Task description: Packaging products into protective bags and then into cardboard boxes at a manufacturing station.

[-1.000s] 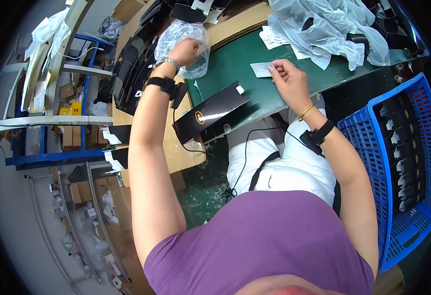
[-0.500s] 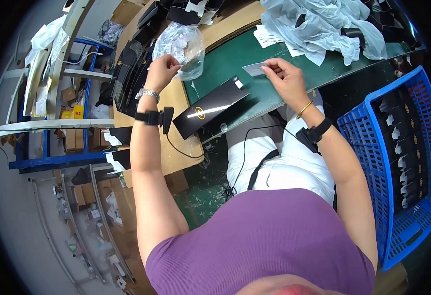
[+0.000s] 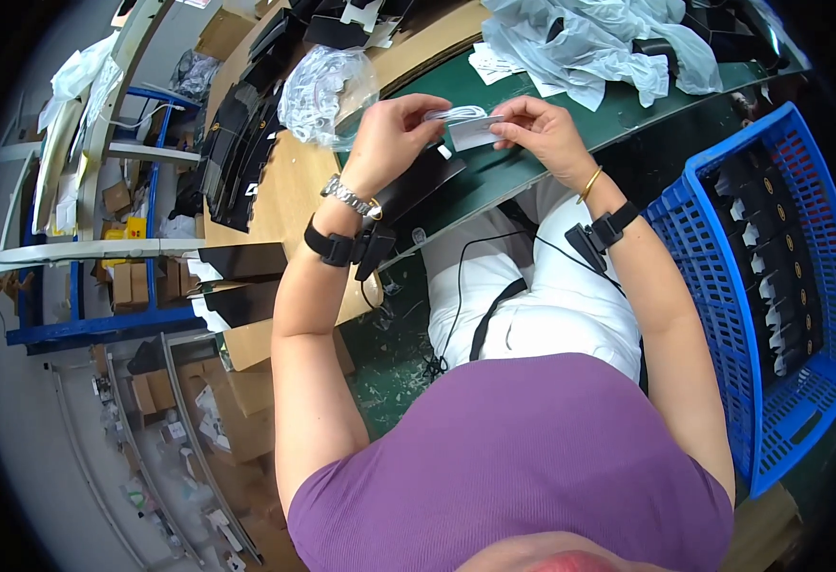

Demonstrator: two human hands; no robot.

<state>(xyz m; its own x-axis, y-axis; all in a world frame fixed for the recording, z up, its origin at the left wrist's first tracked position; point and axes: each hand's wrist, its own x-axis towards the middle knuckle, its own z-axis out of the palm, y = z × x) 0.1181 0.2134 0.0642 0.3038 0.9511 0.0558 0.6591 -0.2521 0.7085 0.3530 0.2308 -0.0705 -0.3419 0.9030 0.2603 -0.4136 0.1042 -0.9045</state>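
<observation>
A small coiled white cable (image 3: 463,112) is pinched in the fingers of my left hand (image 3: 391,135). My right hand (image 3: 548,140) grips a small pale card (image 3: 475,134) by its right end. Card and coil overlap in view, close together above the green table; whether they touch I cannot tell. Below them lies a long black box (image 3: 425,183), partly covered by my left hand and wrist. Beyond my left hand sits a clear plastic bag (image 3: 327,92) with whitish contents I cannot make out.
Black boxes (image 3: 237,143) lie to the left of the clear bag. Crumpled pale plastic sheeting (image 3: 594,52) and white papers (image 3: 499,67) are at the back. On my right stands a blue crate (image 3: 718,262) with several black boxes (image 3: 780,257). Shelving with cartons (image 3: 132,284) is on the left.
My left hand has moved right from beside the clear bag and now holds the coiled cable next to the card. My right hand still holds the card, slightly further left.
</observation>
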